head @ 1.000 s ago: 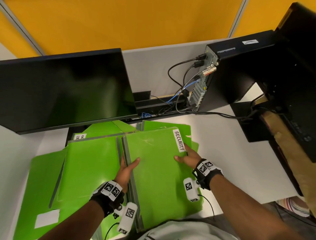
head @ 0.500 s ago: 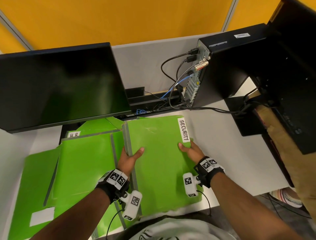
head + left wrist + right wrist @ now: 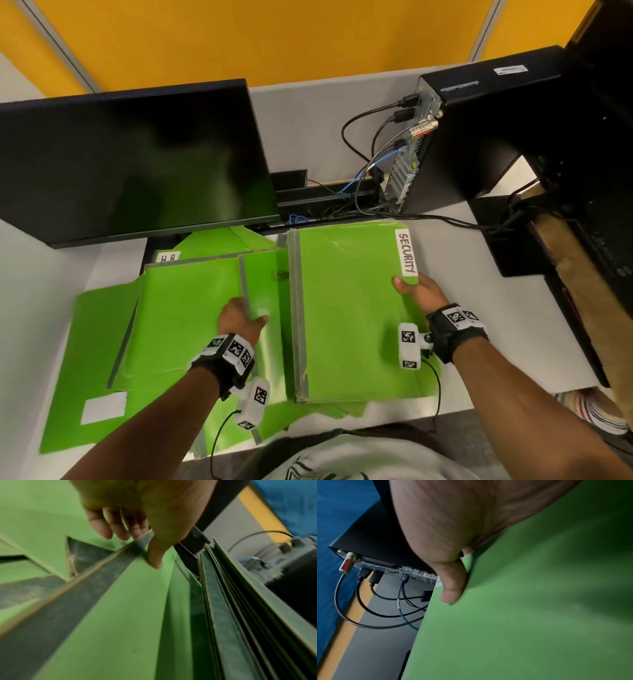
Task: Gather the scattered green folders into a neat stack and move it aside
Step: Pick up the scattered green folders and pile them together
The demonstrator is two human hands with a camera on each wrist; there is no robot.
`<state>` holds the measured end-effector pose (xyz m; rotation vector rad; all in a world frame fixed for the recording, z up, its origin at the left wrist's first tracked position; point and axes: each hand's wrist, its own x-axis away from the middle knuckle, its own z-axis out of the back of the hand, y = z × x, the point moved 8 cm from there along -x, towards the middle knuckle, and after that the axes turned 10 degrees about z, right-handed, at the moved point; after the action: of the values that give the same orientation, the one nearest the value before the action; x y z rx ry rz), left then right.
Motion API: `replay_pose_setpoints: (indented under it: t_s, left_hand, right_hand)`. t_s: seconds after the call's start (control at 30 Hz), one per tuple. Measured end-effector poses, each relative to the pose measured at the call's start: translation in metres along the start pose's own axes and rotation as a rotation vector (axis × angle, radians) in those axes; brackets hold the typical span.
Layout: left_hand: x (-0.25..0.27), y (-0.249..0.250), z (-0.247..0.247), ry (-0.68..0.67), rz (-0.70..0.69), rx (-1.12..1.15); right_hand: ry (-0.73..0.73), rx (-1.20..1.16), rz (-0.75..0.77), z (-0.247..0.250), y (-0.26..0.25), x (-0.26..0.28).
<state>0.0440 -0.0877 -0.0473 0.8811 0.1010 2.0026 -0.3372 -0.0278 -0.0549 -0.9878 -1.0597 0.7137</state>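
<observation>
A stack of green folders (image 3: 349, 315) lies on the white desk, its top one labelled SECURITY (image 3: 407, 253). My right hand (image 3: 416, 291) grips the stack's right edge, thumb on top (image 3: 452, 588), fingers hidden beneath. My left hand (image 3: 239, 317) pinches the grey-spined edge of another green folder (image 3: 260, 284) just left of the stack, thumb on its cover (image 3: 155, 555) and fingers under it. That edge is raised. More green folders (image 3: 178, 315) lie spread to the left, one tagged H.R (image 3: 168, 257). The stack's edges (image 3: 223, 608) show beside my left thumb.
A black monitor (image 3: 130, 161) overhangs the far folders. A black computer tower (image 3: 479, 137) with cables (image 3: 363, 164) stands at the back right, and dark equipment (image 3: 596, 205) fills the right edge. Bare white desk (image 3: 486, 308) lies right of the stack.
The stack has slid to the right under my right hand. My left hand left the stack's spine and took hold of the neighbouring folder's edge, lifting it.
</observation>
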Motion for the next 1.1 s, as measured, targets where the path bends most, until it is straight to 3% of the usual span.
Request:
replay_pose_setpoints:
  t_s: [0.07, 0.13, 0.27, 0.53, 0.8, 0.87, 0.97, 1.03, 1.1]
  left_hand:
    - [0.005, 0.010, 0.001, 0.032, -0.102, 0.107]
    - [0.013, 0.021, -0.008, -0.072, -0.138, 0.234]
    - [0.030, 0.041, -0.029, -0.256, -0.129, 0.411]
    - [0.065, 0.075, -0.074, -0.577, -0.087, 0.465]
    - [0.073, 0.090, -0.091, -0.600, -0.016, 0.552]
    - [0.068, 0.093, -0.086, -0.526, -0.108, 0.468]
    - [0.037, 0.088, -0.065, -0.080, -0.286, -0.144]
    - [0.017, 0.072, -0.049, 0.109, -0.202, -0.297]
    - [0.009, 0.058, -0.044, 0.119, -0.098, -0.370]
  right_hand:
    - [0.015, -0.017, -0.010, 0.003, 0.006, 0.001]
    - [0.043, -0.041, -0.028, 0.006, 0.018, 0.003]
    - [0.105, -0.068, -0.082, 0.012, 0.045, 0.006]
    - [0.204, 0.015, -0.100, 0.030, 0.060, 0.007]
    - [0.145, -0.015, -0.130, 0.051, 0.063, -0.003]
    - [0.154, -0.023, -0.119, 0.053, 0.061, 0.000]
    - [0.190, -0.042, -0.118, 0.057, 0.071, -0.001]
    - [0.212, -0.070, -0.140, 0.058, 0.077, 0.001]
    - [0.235, -0.089, -0.146, 0.059, 0.077, 0.003]
